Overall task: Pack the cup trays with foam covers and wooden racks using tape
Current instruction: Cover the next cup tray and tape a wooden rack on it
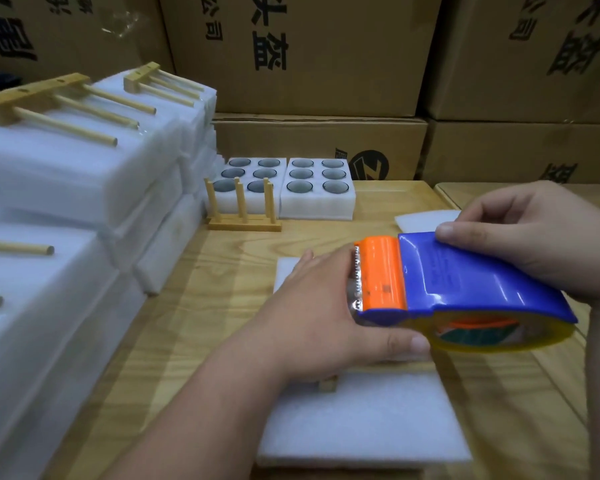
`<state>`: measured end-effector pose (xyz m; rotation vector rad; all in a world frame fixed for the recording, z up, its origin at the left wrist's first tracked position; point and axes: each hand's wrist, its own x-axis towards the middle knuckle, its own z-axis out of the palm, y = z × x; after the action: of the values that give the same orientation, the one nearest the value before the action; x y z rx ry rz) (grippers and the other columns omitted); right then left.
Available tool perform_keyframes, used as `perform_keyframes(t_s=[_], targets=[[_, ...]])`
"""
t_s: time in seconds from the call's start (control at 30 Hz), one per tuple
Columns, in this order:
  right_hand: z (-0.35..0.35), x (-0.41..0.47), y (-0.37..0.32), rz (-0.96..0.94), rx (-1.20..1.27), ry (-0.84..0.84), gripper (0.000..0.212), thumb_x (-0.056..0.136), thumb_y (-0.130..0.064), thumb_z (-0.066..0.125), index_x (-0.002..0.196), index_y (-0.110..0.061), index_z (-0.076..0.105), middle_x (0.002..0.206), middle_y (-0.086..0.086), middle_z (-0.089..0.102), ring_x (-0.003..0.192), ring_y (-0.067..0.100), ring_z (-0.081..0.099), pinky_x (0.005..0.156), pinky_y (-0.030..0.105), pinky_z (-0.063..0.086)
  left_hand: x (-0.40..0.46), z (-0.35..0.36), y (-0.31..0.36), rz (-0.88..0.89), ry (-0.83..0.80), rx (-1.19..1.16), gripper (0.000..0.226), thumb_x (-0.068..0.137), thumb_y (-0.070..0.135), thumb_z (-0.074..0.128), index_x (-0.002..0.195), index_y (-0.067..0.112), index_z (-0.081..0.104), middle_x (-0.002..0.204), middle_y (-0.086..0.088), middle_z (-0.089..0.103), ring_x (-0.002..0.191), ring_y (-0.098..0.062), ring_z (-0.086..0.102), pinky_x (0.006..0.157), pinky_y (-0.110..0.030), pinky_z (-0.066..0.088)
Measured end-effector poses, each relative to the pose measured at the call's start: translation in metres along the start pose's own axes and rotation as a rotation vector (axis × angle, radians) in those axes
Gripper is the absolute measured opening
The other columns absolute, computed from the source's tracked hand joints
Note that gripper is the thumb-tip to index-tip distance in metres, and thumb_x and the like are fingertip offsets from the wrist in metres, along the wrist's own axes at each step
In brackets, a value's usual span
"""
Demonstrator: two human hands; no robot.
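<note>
Stacks of wrapped foam packs [66,174] flank a wooden table [205,278] where a foam cover [364,417] tops a cup tray; the right hand [534,237] grips a tape dispenser [465,282] as the left hand [312,317] pinches the tape end at its blade; a firm, straight pull should keep the strip flat, it seems

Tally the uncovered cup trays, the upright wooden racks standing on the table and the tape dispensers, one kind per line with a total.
Uncovered white foam six-cup trays: 2
Upright three-peg wooden rack on the table: 1
Blue-and-orange plastic tape dispenser, held in both hands: 1
Total: 4
</note>
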<state>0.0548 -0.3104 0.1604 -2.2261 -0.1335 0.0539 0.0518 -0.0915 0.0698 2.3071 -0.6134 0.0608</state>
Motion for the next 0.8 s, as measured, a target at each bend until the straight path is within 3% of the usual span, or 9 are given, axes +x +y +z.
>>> perform_keyframes(t_s=[0.1, 0.2, 0.3, 0.4, 0.47, 0.53, 0.63, 0.73, 0.8], targets=[[0.002, 0.000, -0.001, -0.069, -0.006, 0.111, 0.045, 0.055, -0.072, 0.071, 0.080, -0.036, 0.079, 0.070, -0.006, 0.075, 0.062, 0.009, 0.072, 0.053, 0.032, 0.052, 0.001, 0.002, 0.000, 0.022, 0.024, 0.044, 0.062, 0.068, 0.077, 0.066, 0.121, 0.051, 0.047, 0.115, 0.029, 0.057, 0.117, 0.006, 0.049, 0.120, -0.038, 0.010], [0.008, -0.005, 0.001, -0.084, 0.022, 0.187, 0.051, 0.067, -0.085, 0.057, 0.079, -0.040, 0.077, 0.068, -0.005, 0.074, 0.060, 0.011, 0.070, 0.058, 0.036, 0.053, 0.001, 0.004, 0.002, 0.029, 0.048, 0.059, 0.043, 0.075, 0.067, 0.061, 0.111, 0.046, 0.050, 0.106, 0.024, 0.057, 0.105, 0.002, 0.052, 0.116, -0.038, 0.012], [0.002, -0.009, 0.009, -0.147, -0.018, 0.186, 0.071, 0.067, -0.099, 0.040, 0.090, -0.043, 0.077, 0.083, -0.007, 0.075, 0.074, 0.011, 0.071, 0.069, 0.044, 0.057, 0.001, 0.005, 0.000, -0.009, 0.049, 0.046, 0.055, 0.074, 0.075, 0.056, 0.122, 0.050, 0.044, 0.116, 0.027, 0.057, 0.116, 0.003, 0.051, 0.122, -0.040, 0.010], [-0.010, -0.013, 0.018, -0.230, -0.191, -0.028, 0.079, 0.049, -0.100, 0.058, 0.115, -0.057, 0.065, 0.111, -0.028, 0.068, 0.096, -0.005, 0.066, 0.069, 0.022, 0.056, 0.002, 0.006, -0.003, -0.054, 0.062, 0.036, 0.068, 0.071, 0.081, 0.056, 0.129, 0.049, 0.038, 0.124, 0.029, 0.054, 0.126, -0.001, 0.047, 0.125, -0.042, 0.010], [-0.017, -0.012, 0.025, -0.173, -0.404, -0.140, 0.108, 0.029, -0.096, 0.072, 0.130, -0.070, 0.044, 0.120, -0.045, 0.053, 0.105, -0.017, 0.056, 0.071, 0.018, 0.052, 0.002, 0.007, -0.003, -0.079, 0.063, 0.039, 0.074, 0.069, 0.083, 0.057, 0.130, 0.047, 0.037, 0.126, 0.028, 0.055, 0.129, -0.005, 0.047, 0.126, -0.043, 0.012], [-0.019, -0.007, 0.028, -0.163, -0.595, -0.167, 0.121, 0.022, -0.097, 0.071, 0.133, -0.078, 0.026, 0.121, -0.055, 0.039, 0.109, -0.025, 0.046, 0.071, 0.016, 0.049, 0.002, 0.007, -0.004, -0.096, 0.065, 0.035, 0.078, 0.067, 0.084, 0.058, 0.132, 0.046, 0.037, 0.127, 0.028, 0.055, 0.130, -0.005, 0.046, 0.125, -0.043, 0.013], [-0.022, 0.001, 0.019, -0.194, -0.676, -0.233, 0.106, 0.028, -0.100, 0.063, 0.126, -0.078, 0.027, 0.119, -0.051, 0.043, 0.107, -0.021, 0.049, 0.068, 0.017, 0.052, 0.002, 0.006, -0.005, -0.110, 0.060, 0.018, 0.082, 0.065, 0.086, 0.058, 0.133, 0.046, 0.037, 0.128, 0.027, 0.054, 0.130, -0.005, 0.043, 0.125, -0.042, 0.016], [-0.025, 0.008, 0.007, -0.190, -0.604, -0.336, 0.080, 0.047, -0.076, 0.083, 0.116, -0.062, 0.045, 0.110, -0.028, 0.062, 0.095, -0.003, 0.065, 0.068, 0.031, 0.062, 0.002, 0.006, -0.005, -0.109, 0.062, 0.011, 0.082, 0.065, 0.086, 0.057, 0.134, 0.046, 0.037, 0.127, 0.026, 0.055, 0.124, 0.000, 0.041, 0.123, -0.041, 0.020], [-0.027, 0.013, 0.002, -0.165, -0.595, -0.381, 0.070, 0.052, -0.065, 0.084, 0.113, -0.058, 0.049, 0.104, -0.023, 0.064, 0.089, 0.002, 0.067, 0.069, 0.035, 0.063, 0.001, 0.007, -0.006, -0.109, 0.067, 0.008, 0.081, 0.066, 0.086, 0.057, 0.133, 0.046, 0.038, 0.128, 0.027, 0.055, 0.127, 0.000, 0.039, 0.125, -0.038, 0.016]])
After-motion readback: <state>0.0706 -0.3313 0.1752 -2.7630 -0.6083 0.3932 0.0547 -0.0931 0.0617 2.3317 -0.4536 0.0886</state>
